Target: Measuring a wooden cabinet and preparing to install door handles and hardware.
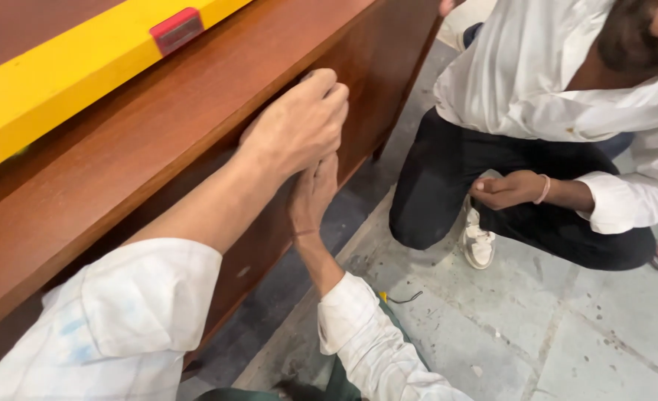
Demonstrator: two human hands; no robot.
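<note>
My left hand point(299, 122) lies on the front edge of a brown wooden table top point(143, 148), with its fingers curled over the edge. Just below it, my right hand point(314, 189) reaches up under the overhang, fingers straight and pressed against the table's front panel point(359, 89). The right fingertips are hidden behind the left hand. I cannot see anything held between the fingers of either hand. Both my arms wear white sleeves.
A long yellow spirit level point(69, 67) with a red insert point(177, 30) lies on the table top. A co-worker in a white shirt and black trousers crouches at the right, one fist point(503, 189) closed. The floor is stained grey stone point(537, 327), with a small wire point(403, 298) on it.
</note>
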